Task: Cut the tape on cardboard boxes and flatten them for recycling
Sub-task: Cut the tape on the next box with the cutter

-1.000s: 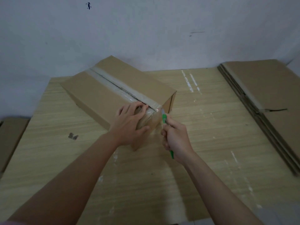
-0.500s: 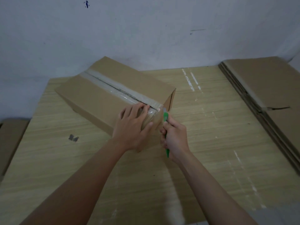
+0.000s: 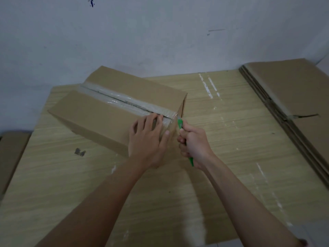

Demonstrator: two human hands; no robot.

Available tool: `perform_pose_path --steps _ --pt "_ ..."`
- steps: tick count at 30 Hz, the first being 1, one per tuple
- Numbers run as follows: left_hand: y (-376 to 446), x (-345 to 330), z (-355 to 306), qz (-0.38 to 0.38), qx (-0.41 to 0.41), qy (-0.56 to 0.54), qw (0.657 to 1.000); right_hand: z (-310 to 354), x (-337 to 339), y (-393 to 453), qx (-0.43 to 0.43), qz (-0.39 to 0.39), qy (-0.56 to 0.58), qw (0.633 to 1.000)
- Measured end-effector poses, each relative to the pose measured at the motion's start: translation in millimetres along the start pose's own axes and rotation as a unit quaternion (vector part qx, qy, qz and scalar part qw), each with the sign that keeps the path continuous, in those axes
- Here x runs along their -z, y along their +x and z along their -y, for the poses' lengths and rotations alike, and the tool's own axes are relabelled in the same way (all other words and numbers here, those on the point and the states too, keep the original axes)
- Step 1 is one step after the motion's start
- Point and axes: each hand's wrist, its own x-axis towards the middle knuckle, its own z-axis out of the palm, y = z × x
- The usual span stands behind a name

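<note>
A rectangular brown cardboard box (image 3: 114,111) sits angled on the pale wood-grain surface (image 3: 222,139), glossy clear tape (image 3: 122,101) along its seam. The left hand (image 3: 147,141) presses spread fingers on its near corner; the right hand (image 3: 193,146) grips a slim green cutter (image 3: 180,123) at the tape's end.

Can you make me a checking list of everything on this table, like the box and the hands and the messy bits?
Surface: wooden table, pale streaks on it.
Job's things: taped cardboard box lying on the table; clear tape along its top seam; green cutter at the box's near corner.
Clutter: small dark scrap left of the box.
Hands: left hand rests on the box's near end; right hand grips the cutter.
Cables: nothing seen.
Surroundings: stack of flattened cardboard on the right; pale wall behind.
</note>
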Motion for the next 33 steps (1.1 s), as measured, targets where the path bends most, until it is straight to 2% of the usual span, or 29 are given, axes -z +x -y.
perform_pose_path --steps 9,13,19,24,28,31,33 --pt "0.1 0.1 -2.6 -0.033 0.003 -0.019 0.999 -1.3 -2.8 -9.2 -0.027 0.025 0.016 0.999" --pt "0.5 -0.8 -1.6 -0.027 0.002 -0.024 0.999 -1.3 -6.1 -15.0 -0.025 0.022 -0.004 0.999" --pt "1.4 -5.8 0.9 -0.071 -0.009 -0.026 0.997 -4.6 -12.0 -17.4 0.003 0.003 -0.052 0.999" --pt "1.2 -6.1 2.1 -0.062 -0.019 -0.03 0.997 -4.2 -16.7 -18.9 0.011 -0.006 -0.08 0.997" --pt "1.2 -2.9 2.2 -0.041 -0.016 -0.03 0.999 -6.5 -20.5 -26.3 0.004 0.043 -0.14 0.989" --pt "2.5 0.0 5.8 -0.037 -0.017 -0.061 0.997 -8.5 -21.2 -26.2 0.0 0.043 -0.147 0.988" --pt "3.3 2.1 8.6 -0.038 0.0 -0.122 0.992 -6.5 -16.2 -26.3 0.01 0.049 -0.166 0.985"
